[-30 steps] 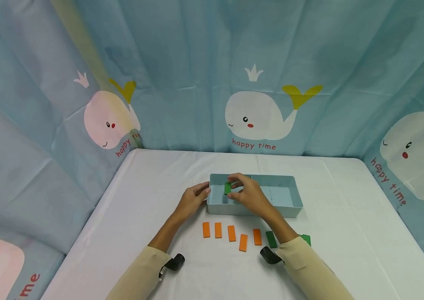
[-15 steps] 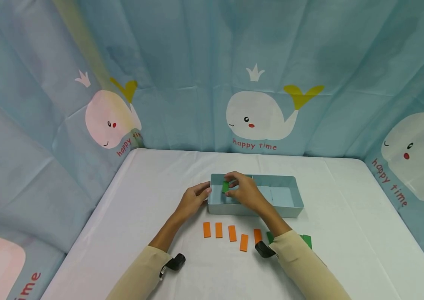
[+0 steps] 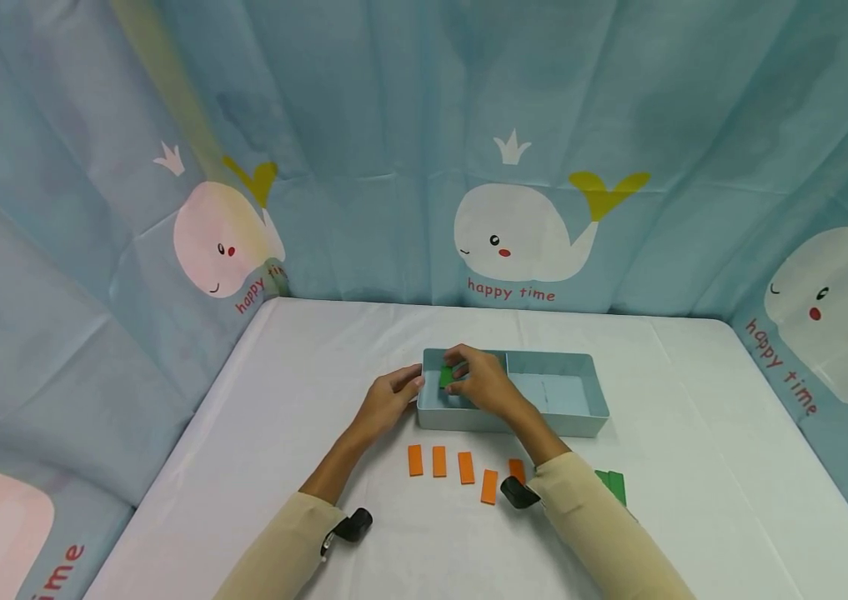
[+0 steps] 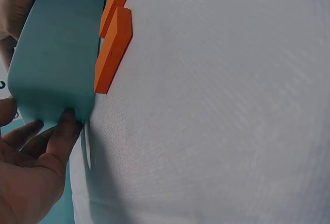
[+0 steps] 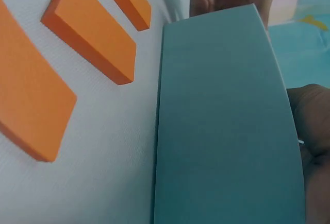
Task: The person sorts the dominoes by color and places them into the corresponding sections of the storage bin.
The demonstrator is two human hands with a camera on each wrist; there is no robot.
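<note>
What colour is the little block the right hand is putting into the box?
Green; the block in the right hand shows best in the head view.

A staged recording booth rather than a lived-in room: a table under a plain white cloth is walled on the left, far and right sides by a hung blue curtain printed with cartoon whales and "happy time". Black wrist cameras sit on the person's beige sleeves.
</note>
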